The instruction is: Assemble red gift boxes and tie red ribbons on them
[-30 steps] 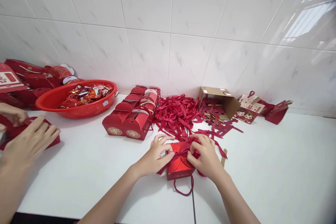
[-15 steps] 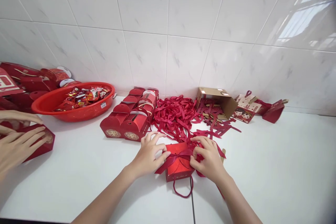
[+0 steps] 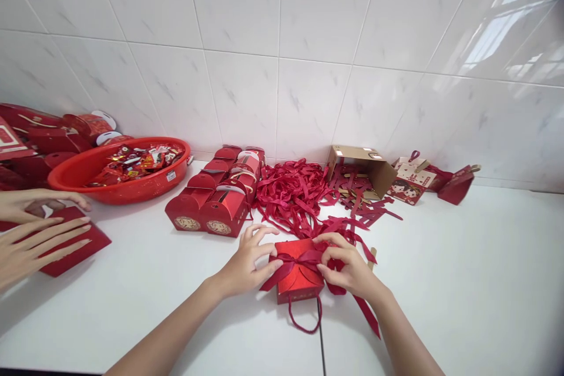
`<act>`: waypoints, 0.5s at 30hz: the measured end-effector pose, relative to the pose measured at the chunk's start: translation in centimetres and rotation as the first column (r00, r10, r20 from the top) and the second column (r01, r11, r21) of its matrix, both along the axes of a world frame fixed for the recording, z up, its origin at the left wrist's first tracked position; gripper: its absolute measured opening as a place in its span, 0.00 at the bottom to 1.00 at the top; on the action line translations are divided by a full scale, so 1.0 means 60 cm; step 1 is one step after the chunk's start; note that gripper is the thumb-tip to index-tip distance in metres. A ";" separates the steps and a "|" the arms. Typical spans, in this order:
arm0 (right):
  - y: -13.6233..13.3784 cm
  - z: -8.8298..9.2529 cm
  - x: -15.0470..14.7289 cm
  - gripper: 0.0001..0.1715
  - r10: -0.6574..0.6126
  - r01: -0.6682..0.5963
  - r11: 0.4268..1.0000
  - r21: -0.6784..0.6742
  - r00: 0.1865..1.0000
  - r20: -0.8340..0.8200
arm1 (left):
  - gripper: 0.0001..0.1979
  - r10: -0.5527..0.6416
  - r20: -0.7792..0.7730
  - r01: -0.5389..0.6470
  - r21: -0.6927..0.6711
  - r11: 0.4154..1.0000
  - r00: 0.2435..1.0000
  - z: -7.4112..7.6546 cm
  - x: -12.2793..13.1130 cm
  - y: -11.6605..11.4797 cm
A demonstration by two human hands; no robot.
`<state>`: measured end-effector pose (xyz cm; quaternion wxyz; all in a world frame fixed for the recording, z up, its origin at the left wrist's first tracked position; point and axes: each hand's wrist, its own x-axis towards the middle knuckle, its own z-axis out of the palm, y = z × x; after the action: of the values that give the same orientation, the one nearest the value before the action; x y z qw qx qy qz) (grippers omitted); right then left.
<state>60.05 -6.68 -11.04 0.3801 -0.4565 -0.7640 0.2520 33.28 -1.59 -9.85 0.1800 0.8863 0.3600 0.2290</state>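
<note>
A small red gift box [image 3: 299, 285] with a rope handle [image 3: 305, 329] stands on the white table in front of me. Across its top lies a dark red ribbon [image 3: 296, 259] tied in a bow. At the box's left side, my left hand [image 3: 251, 261] pinches one side of the bow between thumb and finger. On the right, my right hand [image 3: 346, 264] pinches the other side in the same way. A long ribbon tail trails out under my right wrist.
Behind the box lies a heap of red ribbons [image 3: 295, 191]. Filled red boxes [image 3: 207, 205] stand left of it, beside a red basin [image 3: 127, 191] of sweets. An open cardboard box [image 3: 381, 173] lies at the back. Another person's hands [image 3: 39, 241] hold a red box at far left.
My hands stay at the bow, which looks slightly fuller. The other person's red box has turned and shifted to the right.
</note>
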 end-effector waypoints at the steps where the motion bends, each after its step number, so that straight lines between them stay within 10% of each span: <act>1: 0.003 -0.005 0.006 0.09 0.058 -0.065 0.995 -0.075 0.994 -0.093 | 0.10 -0.023 0.073 0.027 -0.058 0.998 0.997 -0.007 -0.003 0.003; 5: 0.007 -0.025 0.005 0.67 0.168 -0.225 0.945 -0.236 0.956 -0.238 | 0.09 -0.012 0.367 0.093 -0.206 0.974 0.930 -0.038 -0.011 0.013; 10: -0.007 -0.027 -0.005 0.65 0.084 -0.138 0.956 -0.258 0.974 -0.212 | 0.18 0.251 0.519 -0.052 -0.367 0.929 0.817 -0.074 -0.014 0.028; 15: -0.020 -0.009 0.098 0.60 -0.141 0.084 0.981 -0.173 0.928 -0.346 | 0.17 0.364 0.474 -0.123 -0.465 0.877 0.802 -0.098 -0.013 0.046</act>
<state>65.92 -7.90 -11.57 0.4894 -0.4746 -0.6328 0.3671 32.50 1.14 -15.72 0.4259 0.6696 0.4467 0.4133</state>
